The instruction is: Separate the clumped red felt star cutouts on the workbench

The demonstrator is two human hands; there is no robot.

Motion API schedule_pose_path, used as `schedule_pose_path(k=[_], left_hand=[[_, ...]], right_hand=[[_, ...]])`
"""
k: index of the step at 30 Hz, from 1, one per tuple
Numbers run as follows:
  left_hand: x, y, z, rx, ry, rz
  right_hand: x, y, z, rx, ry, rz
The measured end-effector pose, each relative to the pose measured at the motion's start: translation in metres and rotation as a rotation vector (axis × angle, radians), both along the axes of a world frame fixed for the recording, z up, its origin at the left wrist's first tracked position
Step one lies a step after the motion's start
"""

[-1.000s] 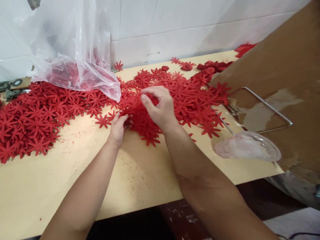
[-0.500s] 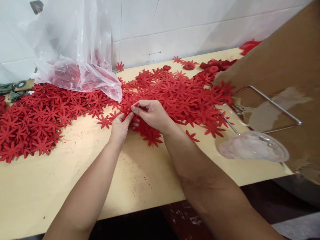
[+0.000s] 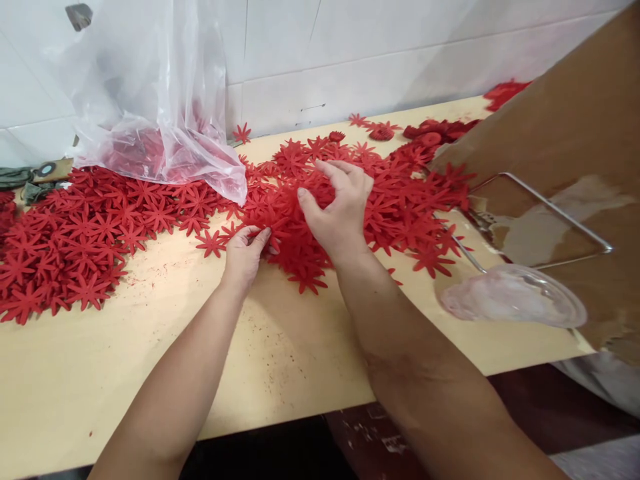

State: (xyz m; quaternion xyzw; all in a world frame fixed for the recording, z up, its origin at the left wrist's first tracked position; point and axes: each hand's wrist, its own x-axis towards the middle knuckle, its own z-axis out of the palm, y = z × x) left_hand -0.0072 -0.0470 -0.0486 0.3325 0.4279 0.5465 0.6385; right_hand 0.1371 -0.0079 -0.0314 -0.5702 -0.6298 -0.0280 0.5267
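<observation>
My left hand [image 3: 246,252] is closed in a pinch on a red flower-shaped cutout [image 3: 267,235], at the near left side of a large pile of the same cutouts [image 3: 390,200]. Much of the held piece blends into the red pieces behind it. Over the middle of that pile, my right hand [image 3: 343,207] has its thumb and fingers apart, with nothing seen between them. A single star-like cutout [image 3: 211,243] lies flat on the wood-coloured table to the left of my left hand.
Another heap of red cutouts [image 3: 85,247] spreads across the left. A clear plastic bag [image 3: 165,133] stands by the tiled wall. On the right are a clear plastic tub [image 3: 515,297], a bent metal rod [image 3: 555,210] and a large cardboard sheet [image 3: 575,133]. Dark red rolled pieces [image 3: 430,133] lie behind.
My right hand has left the left hand, moved up and to the right over the pile, and opened. The left hand stays almost in place, still pinching.
</observation>
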Motion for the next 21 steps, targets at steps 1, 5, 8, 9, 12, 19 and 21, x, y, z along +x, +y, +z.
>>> schedule_pose_path(k=[1,5,8,9,12,19,21], left_hand=[[0.0,0.0,0.0,-0.001,0.003,-0.002],[0.0,0.0,0.001,-0.004,0.029,0.01],[-0.001,0.0,0.002,-0.015,0.044,0.028],[-0.001,0.0,0.002,-0.022,0.033,0.032],[-0.003,0.001,0.001,-0.046,-0.031,0.043],[-0.003,0.002,-0.004,-0.009,-0.073,0.01],[-0.003,0.001,-0.004,-0.007,-0.06,0.016]], right_hand=[[-0.004,-0.004,0.004,-0.016,0.002,0.065],[-0.021,-0.019,0.015,-0.335,0.11,0.552],[-0.026,-0.022,0.016,-0.492,0.171,0.69],[-0.026,-0.021,0.015,-0.5,0.187,0.708],[-0.023,-0.017,0.011,-0.495,0.245,0.757],[-0.025,-0.01,0.005,-0.356,0.36,0.582],[-0.019,-0.004,0.001,-0.281,0.414,0.466]])
